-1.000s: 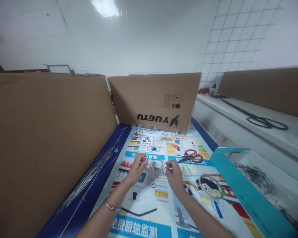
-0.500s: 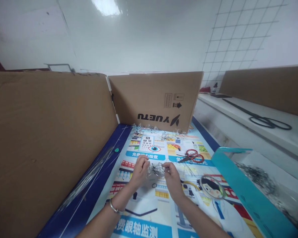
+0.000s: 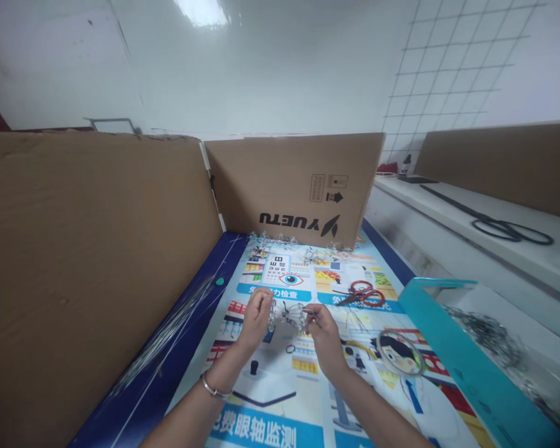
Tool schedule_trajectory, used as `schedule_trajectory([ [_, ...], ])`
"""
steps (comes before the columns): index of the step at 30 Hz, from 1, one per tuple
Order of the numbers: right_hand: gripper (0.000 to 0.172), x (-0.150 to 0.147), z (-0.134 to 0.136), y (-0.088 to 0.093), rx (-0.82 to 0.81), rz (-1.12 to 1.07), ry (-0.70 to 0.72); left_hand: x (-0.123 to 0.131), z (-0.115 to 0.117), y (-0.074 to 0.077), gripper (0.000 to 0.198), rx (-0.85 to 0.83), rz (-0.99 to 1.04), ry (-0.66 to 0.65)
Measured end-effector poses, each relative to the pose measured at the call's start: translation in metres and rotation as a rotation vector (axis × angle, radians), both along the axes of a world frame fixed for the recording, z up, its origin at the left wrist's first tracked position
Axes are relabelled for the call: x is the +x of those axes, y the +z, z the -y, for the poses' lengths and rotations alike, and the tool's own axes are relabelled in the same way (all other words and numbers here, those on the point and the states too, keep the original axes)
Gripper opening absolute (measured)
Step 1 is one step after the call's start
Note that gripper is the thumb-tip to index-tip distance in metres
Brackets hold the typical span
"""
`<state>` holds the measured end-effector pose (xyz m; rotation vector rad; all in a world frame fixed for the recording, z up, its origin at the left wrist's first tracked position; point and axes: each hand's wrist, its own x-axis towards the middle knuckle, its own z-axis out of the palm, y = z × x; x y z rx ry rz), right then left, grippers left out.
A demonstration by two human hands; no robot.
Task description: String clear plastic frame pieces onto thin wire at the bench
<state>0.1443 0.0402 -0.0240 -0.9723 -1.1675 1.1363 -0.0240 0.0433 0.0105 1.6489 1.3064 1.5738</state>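
Observation:
Between my two hands is a small piece of bent silvery wire work (image 3: 287,313) with dark wire at its middle. My left hand (image 3: 257,316) is closed on its left side, and the bracelet on that wrist shows. My right hand (image 3: 322,325) pinches its right side between thumb and fingers. The piece is held just over the printed table cover (image 3: 280,392); its fine detail is too small to make out. Red-handled scissors (image 3: 361,294) lie on the cover beyond my right hand, with a few thin wires near them.
Straight wires (image 3: 168,339) lie along the left edge. Several wire pieces (image 3: 280,239) line the foot of the cardboard panel (image 3: 289,186). On the right is a teal box (image 3: 466,367) holding a wire tangle (image 3: 488,336). Black scissors (image 3: 508,229) rest on a white ledge.
My left hand has shifted slightly left and up, away from my right hand. The wire piece between them now looks more spread out sideways.

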Motion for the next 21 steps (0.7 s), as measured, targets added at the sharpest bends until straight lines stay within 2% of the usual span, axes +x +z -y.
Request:
schedule_trajectory([
  [8, 0.019, -0.001, 0.01, 0.017, 0.181, 0.125, 0.015, -0.017, 0.003, 0.013, 0.024, 0.008, 0.038, 0.045],
  [12, 0.012, 0.0, 0.015, 0.026, 0.206, 0.148, 0.038, -0.018, 0.005, 0.019, 0.026, 0.027, 0.114, 0.025],
  [18, 0.027, -0.002, 0.025, 0.028, 0.213, 0.054, 0.233, -0.026, 0.006, 0.03, 0.026, 0.04, 0.25, -0.04],
  [21, 0.039, -0.005, 0.028, 0.031, 0.118, -0.068, 0.336, -0.029, 0.008, 0.036, 0.026, 0.056, 0.264, -0.073],
])
